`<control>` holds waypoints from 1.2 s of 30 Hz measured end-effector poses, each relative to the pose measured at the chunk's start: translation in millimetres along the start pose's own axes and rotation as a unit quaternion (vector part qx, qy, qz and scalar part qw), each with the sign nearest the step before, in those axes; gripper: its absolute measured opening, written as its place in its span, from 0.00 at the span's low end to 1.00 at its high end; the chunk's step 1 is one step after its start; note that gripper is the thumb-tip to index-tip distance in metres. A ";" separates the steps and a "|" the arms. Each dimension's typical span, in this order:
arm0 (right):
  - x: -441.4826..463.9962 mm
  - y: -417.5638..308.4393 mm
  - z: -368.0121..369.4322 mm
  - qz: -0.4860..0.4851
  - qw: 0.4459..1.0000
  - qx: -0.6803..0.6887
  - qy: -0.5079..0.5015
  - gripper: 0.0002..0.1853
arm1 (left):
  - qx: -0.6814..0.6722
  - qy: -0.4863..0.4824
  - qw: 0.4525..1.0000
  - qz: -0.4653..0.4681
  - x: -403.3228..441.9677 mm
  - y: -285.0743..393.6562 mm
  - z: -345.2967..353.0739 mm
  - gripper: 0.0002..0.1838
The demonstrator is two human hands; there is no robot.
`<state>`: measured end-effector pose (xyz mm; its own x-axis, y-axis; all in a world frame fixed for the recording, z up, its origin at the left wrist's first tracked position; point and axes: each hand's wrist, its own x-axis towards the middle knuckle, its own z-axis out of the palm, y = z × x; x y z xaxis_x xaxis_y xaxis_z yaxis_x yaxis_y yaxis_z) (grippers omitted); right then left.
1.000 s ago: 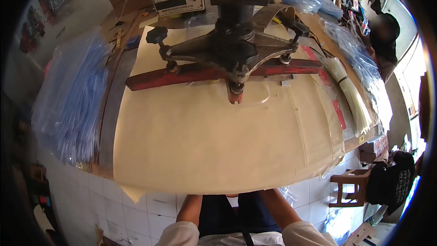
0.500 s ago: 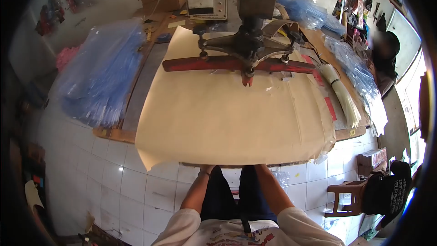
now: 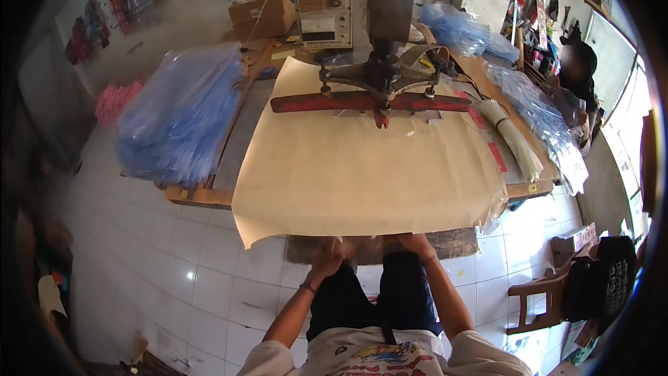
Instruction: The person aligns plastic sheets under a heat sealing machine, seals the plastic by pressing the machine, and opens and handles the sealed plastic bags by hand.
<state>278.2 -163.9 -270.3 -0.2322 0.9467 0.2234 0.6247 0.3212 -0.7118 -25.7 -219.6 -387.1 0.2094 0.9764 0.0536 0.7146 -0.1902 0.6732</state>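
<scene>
Both hands are at the front of the worktable, on a brown wooden board that shows below the sheet's edge. My left hand is at the board's left half, its fingers bent and blurred. My right hand lies further right, with its fingertips hidden at the sheet's edge. What either hand grips, if anything, cannot be made out. A large tan sheet covers the middle of the table, its near left corner hanging over. Above its far part stands a dark metal press head with a red bar.
Stacked blue plastic bags lie at the left. A control box and a cardboard box stand behind. Pale strips and clear bags lie at the right. A person is at the far right, near a brown stool.
The view has drawn back and turned, so the table appears smaller and further away. My hands, hidden under the sheet's edge before, now show together with the wooden board.
</scene>
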 end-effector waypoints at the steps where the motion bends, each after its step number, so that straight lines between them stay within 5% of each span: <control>1: -9.2 -18.5 -10.5 0.022 0.999 -0.026 -0.022 0.22 | -0.075 0.014 0.995 0.060 0.2 9.8 -18.1 0.30; 3: -35.2 -81.5 -56.2 0.062 0.992 -0.081 -0.069 0.24 | -0.072 -0.032 0.996 0.047 -26.7 -8.6 -7.0 0.28; 5: -47.6 -128.1 -112.2 -0.059 0.974 -0.113 -0.187 0.24 | 0.055 -0.293 0.944 -0.142 -44.8 26.8 -49.0 0.30; 7: -37.8 -152.8 -182.6 -0.132 0.894 -0.029 -0.427 0.25 | -0.049 -0.396 0.914 0.069 -60.9 16.5 -83.2 0.29; 9: -8.4 -179.9 -228.3 -0.093 0.925 -0.056 -0.364 0.21 | -0.073 -0.522 0.849 0.021 -27.4 152.7 -229.2 0.25; 11: 29.2 -204.7 -252.7 -0.038 0.959 -0.168 -0.226 0.15 | -0.150 -0.452 0.870 0.132 1.4 205.3 -298.6 0.15; 13: 86.8 -213.1 -253.9 -0.043 0.952 -0.258 -0.158 0.13 | -0.063 -0.333 0.925 0.172 47.0 249.9 -344.0 0.11; 15: 131.4 -211.3 -247.6 -0.073 0.917 -0.360 -0.157 0.14 | 0.077 -0.248 0.946 0.195 112.3 267.1 -354.4 0.10; 19: 212.1 -181.6 -206.7 -0.104 0.837 -0.507 -0.179 0.13 | 0.214 -0.229 0.933 0.179 225.3 261.6 -335.7 0.11; 22: 228.7 -151.0 -194.4 -0.109 0.863 -0.463 -0.168 0.14 | 0.283 -0.135 0.906 0.286 263.7 205.2 -296.1 0.13; 25: 236.4 -137.6 -198.4 -0.114 0.893 -0.416 -0.127 0.16 | 0.386 -0.132 0.883 0.231 231.8 240.8 -291.2 0.16; 32: 204.0 -169.8 -216.3 -0.037 0.918 -0.363 -0.153 0.19 | 0.340 0.011 0.923 0.179 220.7 246.4 -279.8 0.25; 36: 211.4 -161.4 -217.3 -0.047 0.919 -0.376 -0.105 0.27 | 0.345 0.007 0.928 0.143 219.5 248.4 -276.8 0.30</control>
<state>290.3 -10.1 36.5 -0.4015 0.9130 0.0717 0.9148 0.4036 -0.0163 13.0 -24.2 -4.0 0.4501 0.8765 0.1707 0.8897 -0.4566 -0.0012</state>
